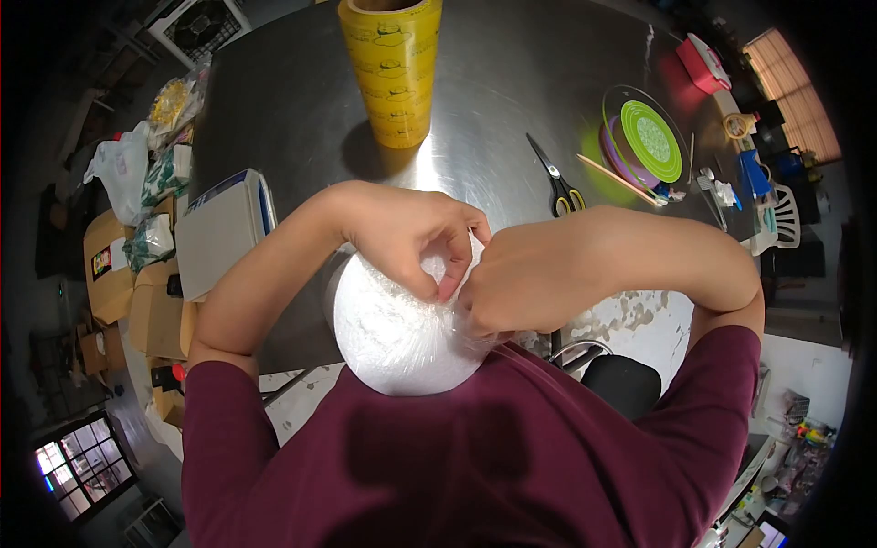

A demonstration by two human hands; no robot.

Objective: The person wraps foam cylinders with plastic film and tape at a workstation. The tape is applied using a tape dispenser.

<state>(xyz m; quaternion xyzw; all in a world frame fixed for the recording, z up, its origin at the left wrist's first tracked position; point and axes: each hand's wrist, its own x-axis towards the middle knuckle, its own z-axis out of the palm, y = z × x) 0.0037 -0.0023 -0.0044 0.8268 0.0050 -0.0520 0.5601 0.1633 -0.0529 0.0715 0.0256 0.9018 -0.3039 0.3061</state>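
A white foam ball (393,320) rests against my body at the table's near edge, its upper side covered in crinkled clear plastic film (437,320). From the left, my left hand (411,239) reaches over the ball, thumb and forefinger pinched together on the film. My right hand (521,283) is closed at the ball's right side, knuckles up, with gathered film at its fingers. The fingertips of the right hand are mostly hidden. Both hands nearly touch each other.
On the metal table (292,82) stands a large yellow roll of printed film (391,87). Scissors (555,178), a wooden stick (617,178) and a round green-topped turntable (650,142) lie to the right. A white box (224,233) and bags sit at the left edge.
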